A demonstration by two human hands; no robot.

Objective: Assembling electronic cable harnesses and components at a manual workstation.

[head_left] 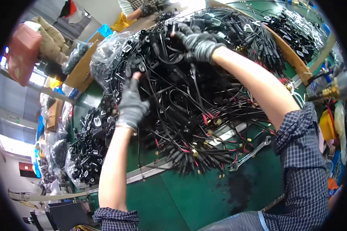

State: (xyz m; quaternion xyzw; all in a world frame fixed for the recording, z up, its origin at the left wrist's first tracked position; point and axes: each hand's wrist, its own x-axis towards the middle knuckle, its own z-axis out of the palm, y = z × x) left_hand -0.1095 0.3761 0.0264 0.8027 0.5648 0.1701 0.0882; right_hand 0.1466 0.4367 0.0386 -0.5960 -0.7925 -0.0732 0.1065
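Observation:
My left hand [132,106], in a grey knit glove with a bare fingertip, reaches into a heap of black cables [177,96]. Its fingertips are closed at a small black plastic part [135,67] on the heap's left side. Farther off, my right hand [199,44], gloved alike, bends over the top of the heap. Its bare thumb tip and fingers close on a black plastic connector [171,27], partly hidden by the glove. A black cable loop [169,61] hangs between the two hands. Many cable ends show red and brass-coloured tips.
A metal wrench [250,154] lies on the green tabletop [204,196] at right. Small black parts [89,144] are piled at left beside clear plastic bags [106,56]. Wooden boards [287,52] edge the far right. Another person's gloved hand [147,8] is at the far side.

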